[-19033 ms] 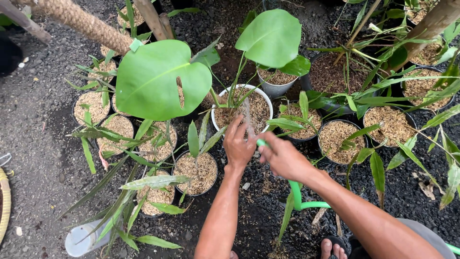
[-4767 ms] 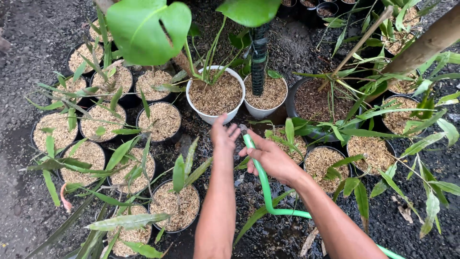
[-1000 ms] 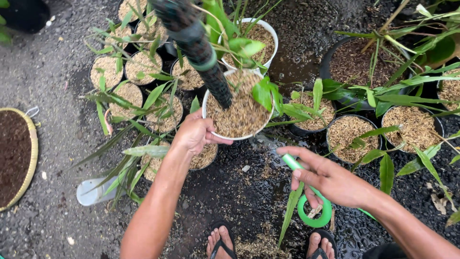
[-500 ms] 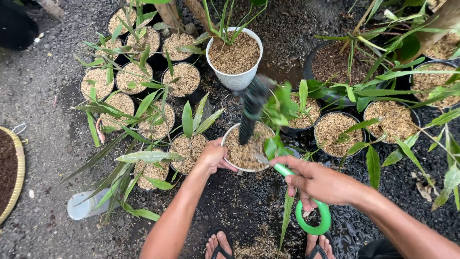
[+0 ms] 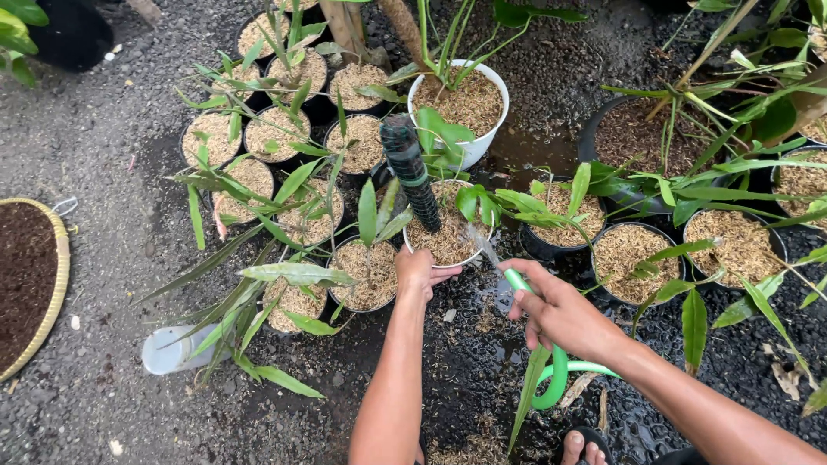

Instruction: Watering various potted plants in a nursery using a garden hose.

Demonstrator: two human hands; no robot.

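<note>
Ground: dark gravel, wet and black around the person's feet. Judged risk: slick footing, caused by water pooling there.

Woven tray, left edge: round, yellow rim, filled with dark soil. Well apart from the work.

Large black pot, upper right: dark mulch, thin stems.

White pot, top centre: husk topping, tall green stems.

Small white pot, centre: husk topping, a dark mesh-wrapped pole standing tilted in it, young green leaves beside the pole. Judged risk: the pot tipping, since the pole leans and only one hand steadies the rim; husk washing over the edge if the stream is strong.

Black nursery pots, left cluster and right row: husk-topped, narrow-leaved seedlings. Judged risk: stray spray flattening the nearest seedlings.

Green hose: loops below the wrist, its end aimed at the small white pot, a thin stream showing. Judged risk: a kink at the loop cutting the flow.

Overturned white container, lower left, lying on its side.

Right hand: closed around the green hose near its end.

Left hand: fingers curled on the small white pot's near rim.

Packages, labels, signs: none visible.
</note>
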